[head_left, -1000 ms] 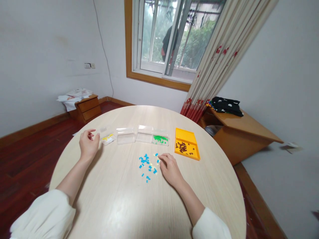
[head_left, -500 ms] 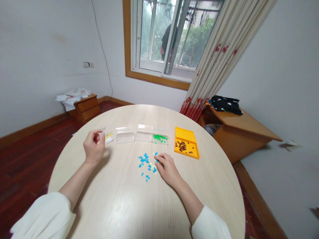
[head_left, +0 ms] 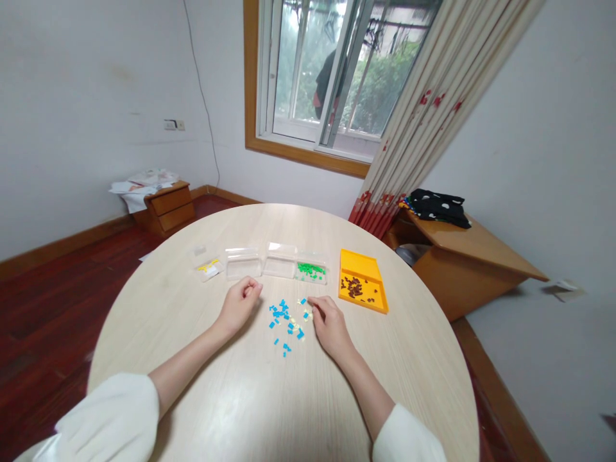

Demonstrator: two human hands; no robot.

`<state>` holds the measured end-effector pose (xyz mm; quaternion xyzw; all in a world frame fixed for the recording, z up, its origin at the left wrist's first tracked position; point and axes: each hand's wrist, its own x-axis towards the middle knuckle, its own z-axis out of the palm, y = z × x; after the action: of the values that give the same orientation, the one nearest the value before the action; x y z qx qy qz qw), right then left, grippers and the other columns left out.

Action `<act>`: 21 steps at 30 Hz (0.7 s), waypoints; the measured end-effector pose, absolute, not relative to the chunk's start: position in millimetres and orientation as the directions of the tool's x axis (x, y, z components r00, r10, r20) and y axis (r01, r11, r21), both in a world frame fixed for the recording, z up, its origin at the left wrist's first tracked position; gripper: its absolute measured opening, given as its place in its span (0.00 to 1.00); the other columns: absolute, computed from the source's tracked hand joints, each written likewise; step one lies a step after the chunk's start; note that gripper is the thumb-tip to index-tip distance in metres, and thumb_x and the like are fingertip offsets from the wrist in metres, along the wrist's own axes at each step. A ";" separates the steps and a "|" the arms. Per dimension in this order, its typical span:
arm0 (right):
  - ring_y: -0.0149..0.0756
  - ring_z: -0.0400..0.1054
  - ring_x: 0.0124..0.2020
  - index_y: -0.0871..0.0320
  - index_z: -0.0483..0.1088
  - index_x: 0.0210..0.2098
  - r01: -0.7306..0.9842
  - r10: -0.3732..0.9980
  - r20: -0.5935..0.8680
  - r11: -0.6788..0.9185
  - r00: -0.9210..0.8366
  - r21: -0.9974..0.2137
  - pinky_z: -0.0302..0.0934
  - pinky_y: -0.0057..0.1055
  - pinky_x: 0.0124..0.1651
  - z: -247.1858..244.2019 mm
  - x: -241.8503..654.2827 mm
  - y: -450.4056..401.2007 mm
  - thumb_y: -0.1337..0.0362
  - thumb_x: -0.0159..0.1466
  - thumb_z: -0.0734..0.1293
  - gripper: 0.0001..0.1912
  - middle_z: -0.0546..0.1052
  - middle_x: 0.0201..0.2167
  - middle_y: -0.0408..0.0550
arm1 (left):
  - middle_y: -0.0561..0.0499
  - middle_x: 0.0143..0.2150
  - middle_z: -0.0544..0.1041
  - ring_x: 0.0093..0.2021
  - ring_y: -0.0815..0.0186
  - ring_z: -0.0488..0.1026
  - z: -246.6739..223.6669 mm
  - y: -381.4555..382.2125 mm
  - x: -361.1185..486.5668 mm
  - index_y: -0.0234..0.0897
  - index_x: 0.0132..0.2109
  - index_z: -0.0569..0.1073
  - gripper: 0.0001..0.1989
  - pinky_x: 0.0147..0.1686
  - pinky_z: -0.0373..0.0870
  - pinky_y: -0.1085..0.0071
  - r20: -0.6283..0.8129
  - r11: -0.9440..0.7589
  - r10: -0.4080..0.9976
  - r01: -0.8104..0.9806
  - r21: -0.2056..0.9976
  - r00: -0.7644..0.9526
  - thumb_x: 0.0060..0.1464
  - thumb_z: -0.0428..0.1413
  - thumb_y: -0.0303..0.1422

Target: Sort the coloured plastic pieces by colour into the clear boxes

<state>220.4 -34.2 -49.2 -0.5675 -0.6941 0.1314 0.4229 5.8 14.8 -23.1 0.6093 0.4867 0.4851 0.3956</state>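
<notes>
A loose pile of small blue pieces (head_left: 280, 312) mixed with pale yellow pieces (head_left: 295, 326) lies on the round table (head_left: 231, 410). My left hand (head_left: 239, 305) is closed, fingers curled, just left of the pile; whatever its fingertips hold, if anything, is too small to make out. At the pile's right edge my right hand (head_left: 331, 325) rests low, thumb and forefinger a little apart beside a few pieces. Behind my left hand sits a clear box with yellow pieces (head_left: 208, 268). Green pieces (head_left: 312, 271) fill part of another clear box.
Two clear open boxes stand in the row, one on the left (head_left: 243, 264) and one in the middle (head_left: 280, 262). To the right is an orange box (head_left: 362, 263) with dark brown pieces (head_left: 355, 287). Beyond the table are a cabinet (head_left: 474, 253), a curtain (head_left: 399, 135) and a drawer unit (head_left: 168, 208).
My left hand has come from the box of yellow pieces rightward and nearer, to beside the pile. My right hand has shifted slightly right along the pile's edge.
</notes>
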 end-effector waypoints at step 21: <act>0.38 0.64 0.40 0.61 0.72 0.42 0.667 0.910 0.415 0.324 -0.025 -0.671 0.62 0.38 0.44 -56.5 226.4 -23.6 0.75 0.59 0.55 0.18 0.69 0.36 0.53 | 0.58 0.20 0.60 0.23 0.70 0.57 -29.3 20.8 17.6 0.37 0.27 0.64 0.11 0.25 0.55 0.74 0.248 -0.255 0.967 0.227 0.940 0.058 0.49 0.47 0.39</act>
<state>226.4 -23.6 -56.5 -0.5626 -0.7006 0.1466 0.4138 17.6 20.8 -29.3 0.6222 0.4799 0.4904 0.3770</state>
